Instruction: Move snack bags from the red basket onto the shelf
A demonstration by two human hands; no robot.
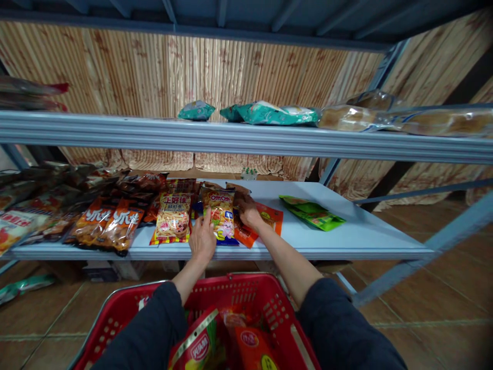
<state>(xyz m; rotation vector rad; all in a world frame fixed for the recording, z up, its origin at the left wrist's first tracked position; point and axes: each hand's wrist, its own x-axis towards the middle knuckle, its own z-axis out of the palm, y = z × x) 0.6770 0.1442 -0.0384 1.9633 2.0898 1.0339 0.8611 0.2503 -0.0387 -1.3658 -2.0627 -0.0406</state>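
Note:
My left hand lies against the left edge of a yellow and blue snack bag, its index finger stretched up over the front. Beside that bag, my right hand has its fingers bent over a brown snack bag, which is partly hidden. Under my right wrist an orange packet lies flat on the shelf. To the left of my left hand stands a yellow and red snack bag, tilted back against others.
A red basket holding several packets is below my arms. Orange and black bags crowd the lower shelf at left; a green packet lies at right. The upper shelf carries teal bags and bread.

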